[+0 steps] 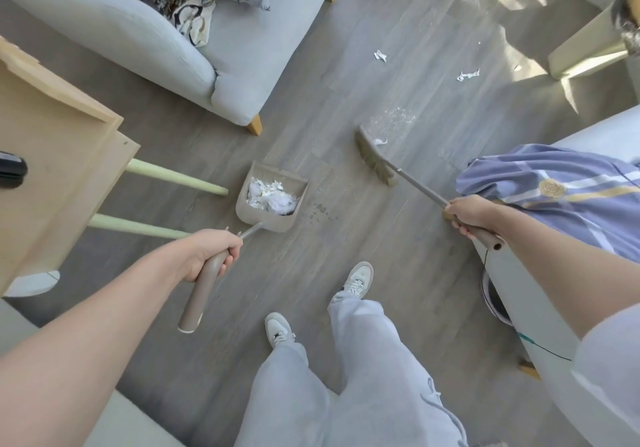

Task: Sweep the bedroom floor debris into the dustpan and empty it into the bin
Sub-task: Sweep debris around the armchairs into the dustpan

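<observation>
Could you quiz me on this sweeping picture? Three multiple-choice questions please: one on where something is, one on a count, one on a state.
1. Where does the broom head rest?
A. inside the dustpan
B. on the floor beside a small white scrap
C. on the sofa

2. How many shoes show?
A. one
B. two
C. four

3. What state is the dustpan in?
A. empty
B. holding white scraps
C. upside down

Answers:
1 B, the bristles sit on the floor next to a white scrap.
2 B, one white shoe and another.
3 B, white paper scraps fill its tray.
</observation>
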### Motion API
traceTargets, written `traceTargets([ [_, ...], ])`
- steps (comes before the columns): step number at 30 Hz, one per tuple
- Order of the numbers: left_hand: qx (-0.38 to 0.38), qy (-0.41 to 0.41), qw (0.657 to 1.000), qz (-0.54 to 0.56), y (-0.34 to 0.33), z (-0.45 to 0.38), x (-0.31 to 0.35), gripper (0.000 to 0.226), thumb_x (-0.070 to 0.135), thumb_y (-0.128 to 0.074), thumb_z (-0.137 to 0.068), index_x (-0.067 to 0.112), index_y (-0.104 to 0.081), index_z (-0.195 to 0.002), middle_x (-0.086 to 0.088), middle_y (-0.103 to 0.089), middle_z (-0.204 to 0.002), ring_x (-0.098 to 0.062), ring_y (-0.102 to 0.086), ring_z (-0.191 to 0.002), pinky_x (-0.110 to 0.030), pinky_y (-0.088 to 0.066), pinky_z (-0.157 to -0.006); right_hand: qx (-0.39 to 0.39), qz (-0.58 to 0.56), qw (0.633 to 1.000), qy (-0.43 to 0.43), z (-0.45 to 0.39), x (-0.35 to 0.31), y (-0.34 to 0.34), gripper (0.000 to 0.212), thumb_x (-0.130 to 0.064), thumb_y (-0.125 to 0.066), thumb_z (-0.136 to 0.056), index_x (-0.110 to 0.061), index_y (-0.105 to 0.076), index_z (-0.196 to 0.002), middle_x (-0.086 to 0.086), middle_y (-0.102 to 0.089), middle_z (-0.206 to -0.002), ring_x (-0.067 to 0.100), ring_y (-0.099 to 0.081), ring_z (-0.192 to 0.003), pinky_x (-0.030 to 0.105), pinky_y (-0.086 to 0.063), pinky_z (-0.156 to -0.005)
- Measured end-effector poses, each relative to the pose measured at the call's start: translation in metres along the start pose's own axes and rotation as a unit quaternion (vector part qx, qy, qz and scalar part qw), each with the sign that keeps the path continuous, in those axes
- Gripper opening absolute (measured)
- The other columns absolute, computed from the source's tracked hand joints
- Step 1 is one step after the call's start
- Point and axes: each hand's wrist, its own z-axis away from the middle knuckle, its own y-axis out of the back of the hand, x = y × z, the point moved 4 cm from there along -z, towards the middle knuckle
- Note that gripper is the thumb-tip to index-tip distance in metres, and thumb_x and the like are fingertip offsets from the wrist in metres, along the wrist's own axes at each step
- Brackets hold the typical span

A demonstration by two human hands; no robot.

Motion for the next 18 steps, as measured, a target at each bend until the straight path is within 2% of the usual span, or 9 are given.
traceTargets([
  [3,0.000,0.001,1.000,0.004,-0.012,0.004,0.026,0.014,0.003,-0.054,-0.079,0.016,-0.050,-0.082,-0.002,-0.049,-0.064,-0.008,-0.045,-0.040,-0.015,-0.036,-0.037,-0.012,0.023,0.999,0.025,0.003,-0.021,0.014,0.023,-0.017,-0.040,-0.098,-0.005,-0.059,-0.100,0.013,-0.054,-0.067,0.023,-0.046,-0.045,0.029,-0.042,-0.044],
  [6,0.002,-0.001,1.000,0.003,-0.020,0.011,0.051,0.016,0.003,-0.054,-0.079,0.016,-0.050,-0.087,-0.001,-0.050,-0.064,-0.007,-0.045,-0.040,-0.015,-0.036,-0.037,-0.060,0.033,0.997,0.030,0.005,-0.022,0.017,0.028,-0.023,-0.039,-0.100,-0.007,-0.059,-0.111,0.013,-0.056,-0.068,0.021,-0.045,-0.047,0.031,-0.042,-0.047],
  [9,0.007,-0.006,1.000,0.004,-0.022,0.017,0.075,0.014,0.003,-0.054,-0.080,0.016,-0.050,-0.086,-0.002,-0.050,-0.064,-0.007,-0.045,-0.039,-0.015,-0.037,-0.037,-0.111,0.003,0.994,0.013,-0.001,-0.024,0.020,0.027,-0.021,-0.041,-0.102,-0.007,-0.053,-0.122,0.010,-0.053,-0.063,0.020,-0.042,-0.045,0.028,-0.038,-0.041],
  [12,0.016,-0.010,0.999,-0.029,-0.021,0.022,0.098,0.014,0.003,-0.054,-0.078,0.016,-0.051,-0.083,-0.001,-0.049,-0.064,-0.007,-0.046,-0.039,-0.014,-0.037,-0.039,-0.111,-0.013,0.994,0.013,-0.009,-0.043,0.031,0.026,-0.020,-0.041,-0.102,-0.008,-0.052,-0.122,0.010,-0.052,-0.062,0.020,-0.041,-0.044,0.026,-0.035,-0.038],
  [15,0.017,-0.028,0.996,-0.079,-0.020,0.020,0.123,0.013,0.003,-0.053,-0.076,0.016,-0.051,-0.080,-0.001,-0.048,-0.061,-0.008,-0.045,-0.039,-0.014,-0.036,-0.040,-0.062,-0.047,0.997,-0.011,-0.025,-0.063,0.059,0.024,-0.022,-0.041,-0.101,-0.002,-0.054,-0.105,0.011,-0.050,-0.063,0.020,-0.040,-0.040,0.024,-0.035,-0.039],
  [18,0.006,-0.037,0.994,-0.106,-0.022,0.014,0.151,0.011,0.004,-0.053,-0.075,0.014,-0.051,-0.079,-0.001,-0.049,-0.061,-0.008,-0.044,-0.039,-0.015,-0.036,-0.039,-0.030,-0.062,0.997,-0.033,-0.030,-0.087,0.088,0.034,-0.026,-0.041,-0.101,-0.003,-0.050,-0.079,0.008,-0.047,-0.051,0.019,-0.039,-0.034,0.023,-0.036,-0.041],
])
